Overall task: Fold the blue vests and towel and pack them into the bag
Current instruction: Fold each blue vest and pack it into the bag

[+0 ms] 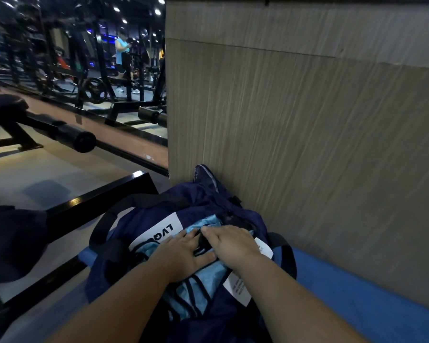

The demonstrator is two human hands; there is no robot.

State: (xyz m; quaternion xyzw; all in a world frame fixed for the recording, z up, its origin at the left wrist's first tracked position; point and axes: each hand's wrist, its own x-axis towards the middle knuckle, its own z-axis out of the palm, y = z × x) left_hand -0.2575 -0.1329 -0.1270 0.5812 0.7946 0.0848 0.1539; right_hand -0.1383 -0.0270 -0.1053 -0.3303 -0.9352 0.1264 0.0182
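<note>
flat and straight-fingered, the left hand (pixel 183 253) presses down on the light blue vests (pixel 201 290) that fill the mouth of the bag (pixel 203 201). its fingers point away from the person, toward the white label (pixel 156 229) on the bag's side, and the thumb lies close against the other hand. the right hand (pixel 229 241) sits just beside it, also on the cloth, with its fingers (pixel 208 231) bent down at the tips over a strip of black trim; whether they pinch the cloth or only push on it, i cannot tell.

the vests are bunched inside the open navy bag, their pale blue folds edged with black binding, showing both beyond the hands and below the wrists. two white tags (pixel 238 288) stick out of the opening near the right forearm. a black strap (pixel 104 226) loops around the left side of the bag.

the bag rests on a blue padded bench (pixel 344 293), with its far end up against a wood-grain panel (pixel 307 120) that fills the right of the view. to the left, black gym frames stand on a pale floor, among them a black roller pad (pixel 82 141). far off, a person in a light blue top (pixel 121 49) stands among the machines.
</note>
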